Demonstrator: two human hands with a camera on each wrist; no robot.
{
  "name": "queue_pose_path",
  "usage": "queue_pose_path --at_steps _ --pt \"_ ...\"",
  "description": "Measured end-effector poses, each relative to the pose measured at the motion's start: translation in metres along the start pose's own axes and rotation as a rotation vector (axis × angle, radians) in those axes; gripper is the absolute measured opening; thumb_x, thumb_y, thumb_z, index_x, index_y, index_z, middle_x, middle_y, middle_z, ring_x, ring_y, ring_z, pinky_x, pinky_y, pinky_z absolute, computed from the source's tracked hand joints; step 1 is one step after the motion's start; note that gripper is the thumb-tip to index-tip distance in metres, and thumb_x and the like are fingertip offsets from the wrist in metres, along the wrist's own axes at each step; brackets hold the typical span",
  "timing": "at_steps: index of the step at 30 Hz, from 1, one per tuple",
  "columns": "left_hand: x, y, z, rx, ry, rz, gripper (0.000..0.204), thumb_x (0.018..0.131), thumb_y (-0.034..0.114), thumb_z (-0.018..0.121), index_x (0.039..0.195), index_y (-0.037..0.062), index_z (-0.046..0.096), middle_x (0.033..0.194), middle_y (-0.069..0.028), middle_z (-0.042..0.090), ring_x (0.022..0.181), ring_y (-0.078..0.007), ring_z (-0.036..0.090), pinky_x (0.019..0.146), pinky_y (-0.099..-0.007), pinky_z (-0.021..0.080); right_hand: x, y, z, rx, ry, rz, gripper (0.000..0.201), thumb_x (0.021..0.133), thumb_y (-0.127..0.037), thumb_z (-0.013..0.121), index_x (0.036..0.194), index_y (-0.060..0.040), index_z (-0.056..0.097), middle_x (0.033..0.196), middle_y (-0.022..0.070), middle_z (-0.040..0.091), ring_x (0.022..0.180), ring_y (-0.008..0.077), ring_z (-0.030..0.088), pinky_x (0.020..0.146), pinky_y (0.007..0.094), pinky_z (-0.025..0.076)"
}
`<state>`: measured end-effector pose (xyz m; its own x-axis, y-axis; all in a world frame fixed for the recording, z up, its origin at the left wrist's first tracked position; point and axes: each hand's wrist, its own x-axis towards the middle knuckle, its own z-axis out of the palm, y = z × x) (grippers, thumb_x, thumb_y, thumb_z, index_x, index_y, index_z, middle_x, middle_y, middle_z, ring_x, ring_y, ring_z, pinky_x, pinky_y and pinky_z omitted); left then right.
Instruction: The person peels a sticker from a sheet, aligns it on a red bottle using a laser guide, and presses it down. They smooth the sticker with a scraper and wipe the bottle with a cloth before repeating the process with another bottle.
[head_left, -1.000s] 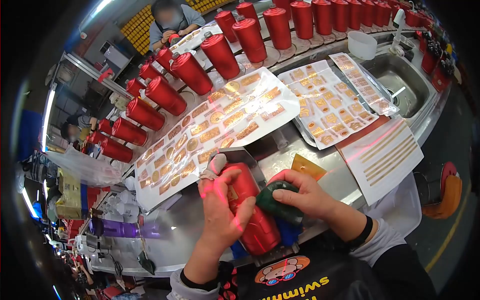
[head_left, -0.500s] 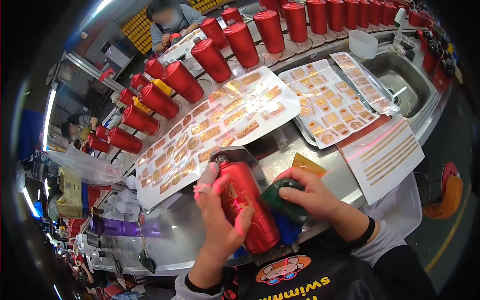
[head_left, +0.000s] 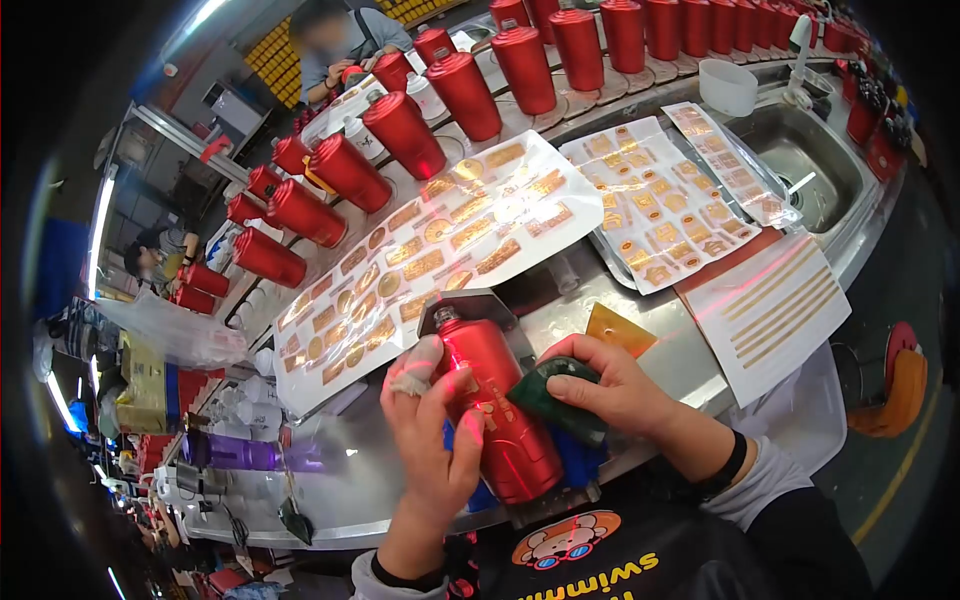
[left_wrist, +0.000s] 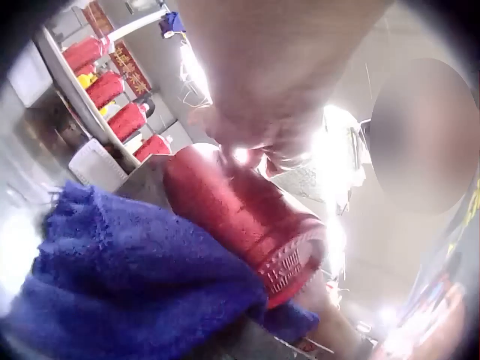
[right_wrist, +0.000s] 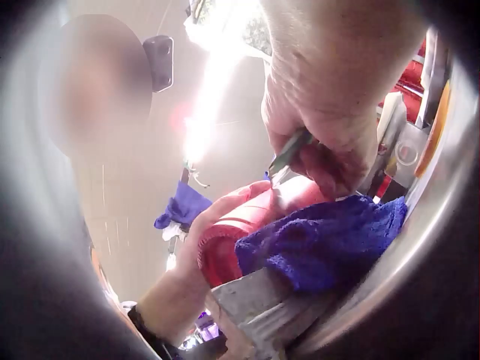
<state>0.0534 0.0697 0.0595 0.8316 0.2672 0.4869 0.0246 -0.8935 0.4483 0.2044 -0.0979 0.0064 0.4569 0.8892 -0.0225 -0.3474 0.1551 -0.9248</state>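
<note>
As the loosely spread left hand [head_left: 432, 440] has bared the mid-frame bottle neck [head_left: 446, 318], the right hand [head_left: 612, 388], pinching a scraper [head_left: 545, 402], seems unhindered.

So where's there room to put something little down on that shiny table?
Bare metal shows on the table between the purple container and the left hand, and in a smaller patch between the yellow card and the striped sheet. It's crowded round the nearest red bottle, with the right hand, green tool and blue cloth close by.
</note>
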Motion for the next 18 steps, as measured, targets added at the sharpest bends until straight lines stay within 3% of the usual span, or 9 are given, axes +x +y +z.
queue_pose_path --at_steps 1,7,11,14,18 --pt "0.009 0.004 -0.004 0.021 -0.011 0.024 0.032 0.082 0.012 0.062 0.112 0.0021 0.063 0.134 -0.0235 0.051 0.126 -0.0432 0.039 0.11 -0.0503 0.024 0.0 0.0 0.001 0.007 -0.001 0.006 0.031 0.093 -0.021 0.066 0.117 -0.0041 0.056 0.102 0.0007 0.063 0.092 0.0057 0.059 0.08 0.023 0.049" --pt "0.041 0.0 -0.007 -0.015 -0.233 0.091 0.022 0.08 0.011 0.065 0.102 0.0049 0.066 0.132 -0.0253 0.051 0.127 -0.043 0.04 0.112 -0.0495 0.023 0.001 0.0 0.002 0.026 -0.024 -0.001 0.03 0.094 -0.021 0.065 0.117 -0.0044 0.056 0.103 0.0006 0.063 0.094 0.0059 0.058 0.082 0.023 0.049" --pt "0.048 -0.007 -0.008 -0.119 -0.289 0.145 0.015 0.079 0.01 0.066 0.093 0.0047 0.065 0.13 -0.0259 0.053 0.126 -0.0426 0.042 0.113 -0.0504 0.022 0.0 0.0 0.001 0.055 -0.03 -0.01 0.031 0.094 -0.019 0.063 0.12 -0.0044 0.055 0.104 0.0009 0.063 0.095 0.0059 0.058 0.083 0.024 0.049" --pt "0.05 -0.008 -0.008 -0.144 -0.284 0.169 0.013 0.079 0.008 0.067 0.091 0.0047 0.063 0.128 -0.0261 0.054 0.125 -0.0426 0.044 0.113 -0.0509 0.022 -0.001 -0.001 0.001 -0.01 0.069 -0.117 0.032 0.096 -0.017 0.061 0.124 -0.0041 0.054 0.109 0.0015 0.062 0.1 0.0066 0.056 0.087 0.0253 0.048" --pt "0.051 -0.007 -0.007 -0.148 -0.285 0.193 0.012 0.079 0.007 0.067 0.09 0.0049 0.063 0.126 -0.0265 0.055 0.125 -0.0424 0.045 0.113 -0.0518 0.021 0.004 0.003 0.002 -0.519 0.021 -0.421 0.025 0.089 -0.004 0.059 0.114 -0.0057 0.062 0.128 0.0165 0.054 0.119 0.0253 0.054 0.096 0.0329 0.044"
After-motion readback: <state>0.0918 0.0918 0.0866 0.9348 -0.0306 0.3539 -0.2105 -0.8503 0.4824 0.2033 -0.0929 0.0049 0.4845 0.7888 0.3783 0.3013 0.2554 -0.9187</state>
